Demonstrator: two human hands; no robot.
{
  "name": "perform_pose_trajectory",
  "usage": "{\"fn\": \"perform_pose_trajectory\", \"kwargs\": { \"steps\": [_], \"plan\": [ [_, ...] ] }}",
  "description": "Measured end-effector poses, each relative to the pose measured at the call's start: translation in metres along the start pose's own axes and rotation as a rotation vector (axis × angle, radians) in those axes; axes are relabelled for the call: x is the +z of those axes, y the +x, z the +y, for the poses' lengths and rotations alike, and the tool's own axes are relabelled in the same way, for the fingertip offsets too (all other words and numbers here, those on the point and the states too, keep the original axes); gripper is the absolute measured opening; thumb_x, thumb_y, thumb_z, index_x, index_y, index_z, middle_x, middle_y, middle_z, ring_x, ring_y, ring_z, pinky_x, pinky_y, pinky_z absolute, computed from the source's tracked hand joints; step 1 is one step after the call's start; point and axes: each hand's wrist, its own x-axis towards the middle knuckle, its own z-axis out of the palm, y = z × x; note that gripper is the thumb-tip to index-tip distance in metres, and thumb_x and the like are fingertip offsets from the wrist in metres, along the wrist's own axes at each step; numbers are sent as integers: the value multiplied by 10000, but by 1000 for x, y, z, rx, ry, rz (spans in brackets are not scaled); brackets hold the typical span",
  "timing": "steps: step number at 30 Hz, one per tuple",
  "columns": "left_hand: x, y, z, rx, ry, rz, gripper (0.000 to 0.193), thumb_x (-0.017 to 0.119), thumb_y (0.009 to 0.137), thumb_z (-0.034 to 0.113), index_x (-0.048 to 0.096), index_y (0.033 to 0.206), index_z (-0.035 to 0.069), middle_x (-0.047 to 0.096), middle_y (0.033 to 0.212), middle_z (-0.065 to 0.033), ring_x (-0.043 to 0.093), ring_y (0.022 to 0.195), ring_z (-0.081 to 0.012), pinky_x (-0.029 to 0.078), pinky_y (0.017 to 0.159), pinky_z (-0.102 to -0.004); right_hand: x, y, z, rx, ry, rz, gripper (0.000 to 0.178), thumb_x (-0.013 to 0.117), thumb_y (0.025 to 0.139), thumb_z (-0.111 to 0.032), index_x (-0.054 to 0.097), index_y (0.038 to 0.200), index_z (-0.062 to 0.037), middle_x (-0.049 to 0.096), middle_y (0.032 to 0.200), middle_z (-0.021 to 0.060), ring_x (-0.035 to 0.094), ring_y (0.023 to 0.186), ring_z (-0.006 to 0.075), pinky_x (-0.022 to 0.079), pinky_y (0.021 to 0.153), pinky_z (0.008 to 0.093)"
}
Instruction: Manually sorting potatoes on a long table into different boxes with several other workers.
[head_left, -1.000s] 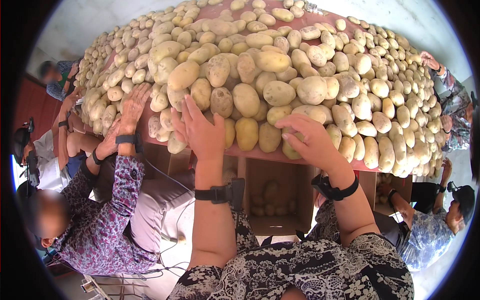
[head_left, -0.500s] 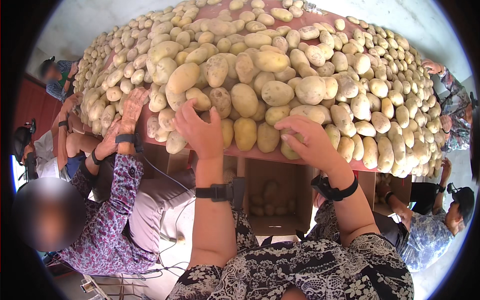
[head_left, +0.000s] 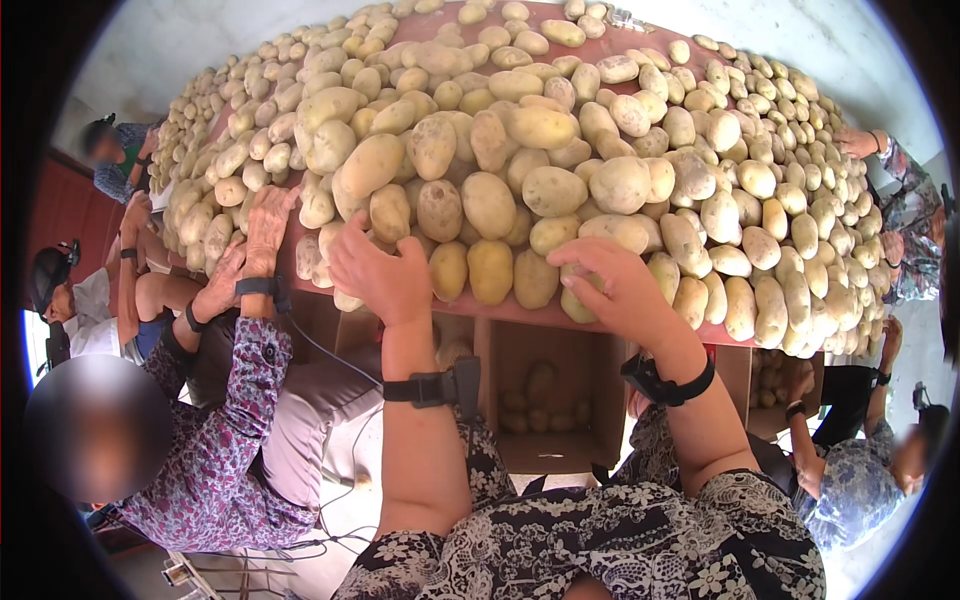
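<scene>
A broad heap of yellow-brown potatoes (head_left: 555, 190) covers most of the red bench (head_left: 632, 40), sweeping from about 9 o'clock over the top of the view to 3 o'clock, several layers deep near the middle. The person's left hand (head_left: 382, 272) is at the near edge of the heap, between 9 and 10 o'clock from the centre, fingers bent and spread with the thumb standing apart, so it is open. An oval potato (head_left: 390, 213) lies just off that hand toward 12 o'clock; whether skin meets it cannot be told. Close to 3 o'clock, the right hand (head_left: 612, 280) arches over the front row, its thumb across a greenish potato (head_left: 578, 303) at the bench's edge; whether it grips that one cannot be told. Each wrist wears a black band (head_left: 415, 390). Below the edge, at 5 o'clock, a cardboard box (head_left: 548, 457) holds a few more potatoes in its shadowed inside. Toward 10 o'clock a neighbour in a purple patterned sleeve (head_left: 250, 375) has one hand (head_left: 265, 225) against the heap, and at 2 o'clock another worker's hand (head_left: 858, 142) is at its far side.
</scene>
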Motion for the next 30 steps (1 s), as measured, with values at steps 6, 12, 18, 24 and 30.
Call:
{"fn": "perform_pose_trajectory", "kwargs": {
  "steps": [6,12,18,24,30],
  "plan": [
    [3,-4,3,24,176,-23,646,794,757,311,593,1326,78,633,1273,-139,527,1265,-345,302,1115,-569,0,1,1,15,19,-20,248,651,895,-100,666,1141,-84,676,1121,128,625,1060,355,512,937,435],
    [-8,5,4,-151,-57,-157,471,793,757,218,684,1185,55,669,1185,-143,589,1175,-322,405,1076,-479,0,2,1,37,29,-21,244,649,896,-98,668,1139,-81,674,1103,130,629,1048,353,515,925,433],
    [-15,8,-1,-197,-452,5,361,711,797,83,652,1139,-18,645,1159,-139,636,1034,-247,509,954,-392,0,3,1,33,31,-2,239,655,896,-98,674,1134,-83,675,1088,122,636,1021,345,521,897,429],
    [-13,6,-7,-229,-1036,-105,374,660,807,-8,613,1177,-28,638,1111,-93,612,1068,-198,485,973,-343,0,5,-3,129,46,-43,254,661,900,-108,672,1153,-86,676,1093,116,635,1020,341,520,900,424],
    [-19,6,1,-148,-1126,-365,396,668,807,-17,604,1198,-28,644,1126,-86,629,1055,-172,503,961,-323,6,7,-8,18,-3,-55,283,653,905,-105,665,1186,-80,670,1123,125,631,1038,343,510,924,421]
  ]
}}
